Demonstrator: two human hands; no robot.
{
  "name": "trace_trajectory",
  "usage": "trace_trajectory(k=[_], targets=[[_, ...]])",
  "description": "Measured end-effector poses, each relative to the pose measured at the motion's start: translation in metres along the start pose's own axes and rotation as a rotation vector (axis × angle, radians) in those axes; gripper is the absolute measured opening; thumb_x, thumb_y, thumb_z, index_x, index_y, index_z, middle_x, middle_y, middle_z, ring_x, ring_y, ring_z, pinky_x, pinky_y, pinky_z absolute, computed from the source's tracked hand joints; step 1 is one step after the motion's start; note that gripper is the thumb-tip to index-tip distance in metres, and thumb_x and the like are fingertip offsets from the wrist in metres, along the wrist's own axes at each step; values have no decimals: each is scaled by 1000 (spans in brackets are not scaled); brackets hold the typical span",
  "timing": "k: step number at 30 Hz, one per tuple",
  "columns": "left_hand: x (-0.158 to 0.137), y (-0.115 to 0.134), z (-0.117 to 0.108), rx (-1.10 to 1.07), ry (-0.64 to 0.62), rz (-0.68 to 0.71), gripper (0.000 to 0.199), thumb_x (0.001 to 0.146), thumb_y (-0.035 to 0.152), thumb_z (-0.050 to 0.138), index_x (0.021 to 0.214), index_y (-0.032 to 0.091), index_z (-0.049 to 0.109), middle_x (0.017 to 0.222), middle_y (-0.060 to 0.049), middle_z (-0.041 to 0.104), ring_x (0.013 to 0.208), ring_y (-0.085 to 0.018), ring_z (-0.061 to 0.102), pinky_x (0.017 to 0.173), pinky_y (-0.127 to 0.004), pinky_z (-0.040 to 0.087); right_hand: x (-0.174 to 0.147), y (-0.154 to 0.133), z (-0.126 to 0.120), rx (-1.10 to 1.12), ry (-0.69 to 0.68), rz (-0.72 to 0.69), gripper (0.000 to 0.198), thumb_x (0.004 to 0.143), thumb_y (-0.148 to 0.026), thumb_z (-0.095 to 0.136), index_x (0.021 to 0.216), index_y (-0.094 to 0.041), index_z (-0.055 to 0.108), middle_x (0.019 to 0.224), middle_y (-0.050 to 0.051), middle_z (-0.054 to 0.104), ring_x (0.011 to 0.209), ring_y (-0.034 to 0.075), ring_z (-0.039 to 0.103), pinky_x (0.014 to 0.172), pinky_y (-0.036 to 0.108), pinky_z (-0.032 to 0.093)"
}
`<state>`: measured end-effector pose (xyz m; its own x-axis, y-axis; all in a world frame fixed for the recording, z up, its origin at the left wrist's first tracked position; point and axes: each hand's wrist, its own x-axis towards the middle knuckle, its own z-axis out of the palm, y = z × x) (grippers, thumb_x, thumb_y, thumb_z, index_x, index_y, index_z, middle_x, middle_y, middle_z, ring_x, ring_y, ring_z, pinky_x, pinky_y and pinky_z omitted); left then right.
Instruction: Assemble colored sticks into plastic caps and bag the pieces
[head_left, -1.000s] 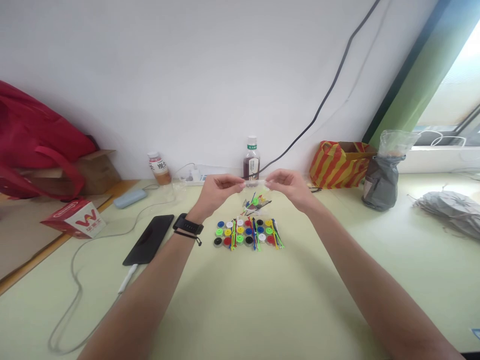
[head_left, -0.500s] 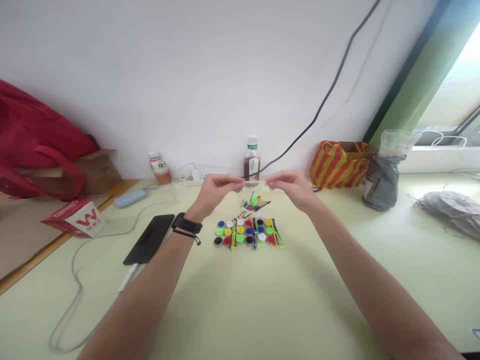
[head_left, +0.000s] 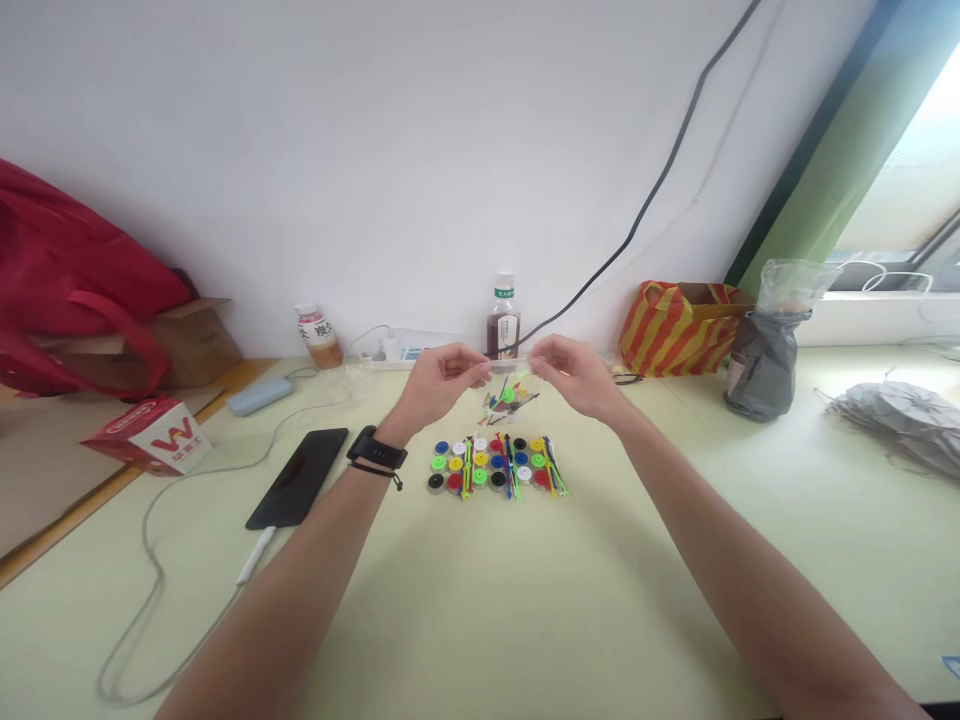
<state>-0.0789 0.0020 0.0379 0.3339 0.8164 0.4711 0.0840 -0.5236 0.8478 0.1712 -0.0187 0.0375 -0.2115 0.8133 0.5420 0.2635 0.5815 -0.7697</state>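
1. Toward the near left corner of the worktop (head_left: 480, 620), a charging lead (head_left: 256, 556) is joined to the near end of a dark phone (head_left: 298, 480), which is laid flat.
2. Midway between the left and right edges, three rows of coloured discs (head_left: 480, 478) are set out, six to a row. Thin coloured sticks (head_left: 514, 472) are laid in three bundles: two between columns of discs, one at the right end of the rows.
3. Just beyond the rows, a transparent bag (head_left: 510, 367) is held by its upper edge. Mixed loose pieces (head_left: 509, 397), a green one among them, are seen through the plastic. Whether its bottom is touching the worktop cannot be told.
4. The left hand (head_left: 442, 380), with a black watch (head_left: 377, 450) worn at the wrist, is found pinched at the bag's left end, thumb against fingertips. The right end is pinched likewise by the right hand (head_left: 579, 378).
5. Progress, as judged: the discs and sticks are already sorted into rows and bundles; the pieces at the bag are not yet set in order. An exact count of these cannot be made.
6. Along the far edge, a dark-drink bottle (head_left: 503, 325) is stood upright behind the bag. A second bottle (head_left: 319, 338) is placed toward the far left corner, and a striped bag (head_left: 679, 330) toward the far right.
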Motion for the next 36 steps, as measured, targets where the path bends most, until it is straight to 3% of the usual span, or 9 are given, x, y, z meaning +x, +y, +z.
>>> trace_trajectory(k=[5, 11, 15, 19, 25, 30, 36], targets=[[0, -1, -3, -84, 66, -51, 30, 73, 41, 89, 91, 18, 83, 86, -10, 80, 82, -23, 73, 82, -39, 59, -1, -1, -2, 114, -40, 23, 28, 83, -48, 78, 93, -22, 76, 91, 6, 75, 85, 21, 67, 81, 38, 54], [-2, 1, -3, -99, 41, -57, 31, 71, 41, 90, 91, 18, 84, 93, -11, 81, 87, -25, 74, 84, -39, 59, -5, -3, -8, 196, -10, 85, 22, 79, -43, 81, 89, -23, 82, 93, 7, 79, 91, 24, 71, 84, 39, 55], [-1, 1, -3, 54, 0, -28, 38, 79, 44, 84, 107, 19, 80, 102, -10, 80, 93, -24, 73, 88, -38, 59, -5, -4, -7, 145, -53, 82, 31, 81, -46, 81, 99, -21, 81, 99, 8, 79, 94, 25, 71, 86, 39, 57], [1, -1, -1, 237, -16, 50, 31, 88, 48, 75, 91, 17, 76, 94, -8, 78, 88, -22, 72, 82, -34, 59, -2, -3, -2, -22, -37, 36, 34, 88, -50, 73, 103, -20, 77, 101, 9, 78, 93, 24, 71, 87, 40, 57], [1, 0, -1, 66, -44, 27, 31, 86, 45, 78, 95, 15, 74, 84, -8, 76, 77, -18, 72, 77, -33, 59, 0, -2, 4, -78, 2, -60, 32, 95, -51, 64, 93, -20, 69, 91, 6, 73, 84, 20, 68, 80, 35, 57], [-1, 6, -6, -29, 13, -4, 28, 79, 38, 85, 94, 15, 81, 87, -9, 79, 83, -20, 73, 82, -34, 59, -2, -5, 1, 47, 13, -69, 24, 89, -43, 74, 95, -20, 77, 94, 7, 77, 89, 22, 71, 84, 37, 57], [-3, 8, -3, -21, -3, -40, 28, 74, 40, 89, 86, 16, 81, 84, -8, 79, 80, -20, 74, 77, -32, 59, -2, -4, -3, 76, 89, -152, 15, 86, -37, 77, 84, -23, 81, 93, 8, 76, 91, 23, 71, 84, 38, 58]])
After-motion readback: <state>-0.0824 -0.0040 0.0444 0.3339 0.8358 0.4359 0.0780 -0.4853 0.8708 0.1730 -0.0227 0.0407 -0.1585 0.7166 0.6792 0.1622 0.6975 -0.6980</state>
